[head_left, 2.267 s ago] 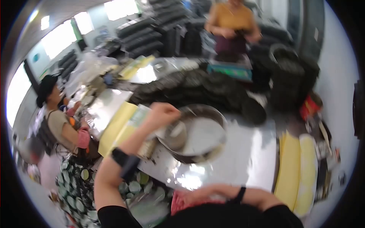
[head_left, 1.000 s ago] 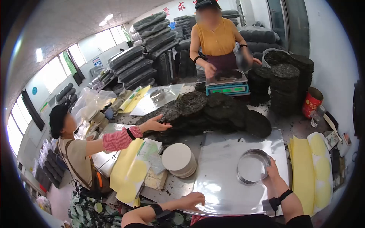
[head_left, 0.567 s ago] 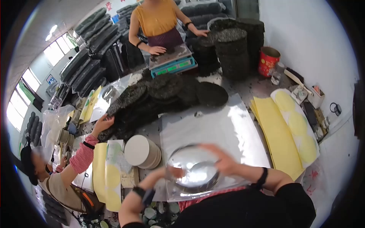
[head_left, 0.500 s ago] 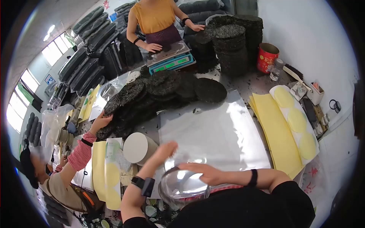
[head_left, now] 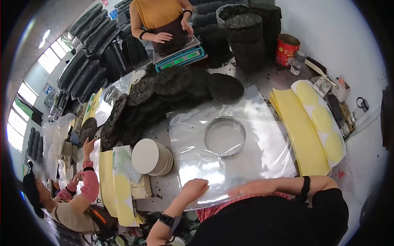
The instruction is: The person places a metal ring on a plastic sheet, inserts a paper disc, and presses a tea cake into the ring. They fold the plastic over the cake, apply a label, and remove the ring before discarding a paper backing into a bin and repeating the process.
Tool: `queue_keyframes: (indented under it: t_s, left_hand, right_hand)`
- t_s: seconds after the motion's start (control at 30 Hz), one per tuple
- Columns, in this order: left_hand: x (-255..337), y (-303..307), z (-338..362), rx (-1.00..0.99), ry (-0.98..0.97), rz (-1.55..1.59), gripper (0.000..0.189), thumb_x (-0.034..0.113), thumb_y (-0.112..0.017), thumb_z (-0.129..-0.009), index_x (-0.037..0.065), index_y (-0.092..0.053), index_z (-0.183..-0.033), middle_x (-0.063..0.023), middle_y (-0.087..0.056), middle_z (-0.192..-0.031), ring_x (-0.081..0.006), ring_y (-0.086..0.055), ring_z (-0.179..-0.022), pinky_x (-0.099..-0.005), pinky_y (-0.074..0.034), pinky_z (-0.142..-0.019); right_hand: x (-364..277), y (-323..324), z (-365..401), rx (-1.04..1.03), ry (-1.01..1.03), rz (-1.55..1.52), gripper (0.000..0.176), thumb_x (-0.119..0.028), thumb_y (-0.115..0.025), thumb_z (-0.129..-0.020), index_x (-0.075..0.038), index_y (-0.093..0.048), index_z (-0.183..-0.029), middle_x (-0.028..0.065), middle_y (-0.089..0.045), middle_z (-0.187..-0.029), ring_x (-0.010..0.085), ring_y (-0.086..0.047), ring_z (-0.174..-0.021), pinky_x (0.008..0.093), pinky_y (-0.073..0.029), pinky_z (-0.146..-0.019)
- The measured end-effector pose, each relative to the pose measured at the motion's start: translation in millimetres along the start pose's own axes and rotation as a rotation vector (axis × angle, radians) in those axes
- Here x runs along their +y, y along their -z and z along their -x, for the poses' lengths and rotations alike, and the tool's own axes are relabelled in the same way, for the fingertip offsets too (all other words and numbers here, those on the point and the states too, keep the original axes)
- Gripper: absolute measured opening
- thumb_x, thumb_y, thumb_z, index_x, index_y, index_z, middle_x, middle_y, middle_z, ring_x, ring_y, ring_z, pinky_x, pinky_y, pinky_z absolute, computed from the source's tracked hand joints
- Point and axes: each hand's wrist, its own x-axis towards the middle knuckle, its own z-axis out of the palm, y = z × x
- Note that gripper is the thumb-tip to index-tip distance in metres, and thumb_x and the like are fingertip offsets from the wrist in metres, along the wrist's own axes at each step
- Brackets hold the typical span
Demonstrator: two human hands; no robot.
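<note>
A clear round hoop [head_left: 225, 137] lies on the clear plastic sheets [head_left: 262, 119] spread over the table in front of me. My left hand [head_left: 195, 190] is closed over the near left part of the sheets, its curled fingers hiding anything they hold. Across from it, my right hand [head_left: 254, 187] hovers low along the front edge of the sheets, smeared at the tips, fingers stretched flat toward the left hand. Both hands are apart from the hoop. A stack of pale round discs [head_left: 150, 158] stands left of the sheets.
Dark, rough round cakes [head_left: 172, 82] are heaped behind the sheets. Yellow sheets [head_left: 297, 131] with round labels lie on the right. One co-worker's hands [head_left: 163, 37] hold a dark cake over a scale [head_left: 180, 59]; another's hand [head_left: 88, 147] grips a dark cake at left.
The hoop has gone from beside my right hand at the front edge to mid-sheet. Both my hands have shifted, the left lower, the right rightward. The co-worker at left has lifted a dark cake away.
</note>
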Motion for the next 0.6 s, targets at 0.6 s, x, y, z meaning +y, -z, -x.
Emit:
queue_keyframes:
  t_s: [0.6]
  left_hand:
    - [-107,113,53,0.645,0.239,-0.261,0.05,0.017,-0.06,-0.087,0.004,-0.047,-0.133,-0.0223,-0.052,-0.131,-0.0416,-0.05,-0.12,-0.0493,-0.043,-0.097]
  right_hand:
    - [111,246,-209,1.175,0.025,1.077,0.058,-0.021,-0.066,-0.08,-0.003,-0.046,-0.132,0.0197,-0.051,-0.131,0.0346,-0.048,-0.122,0.042,-0.038,-0.104]
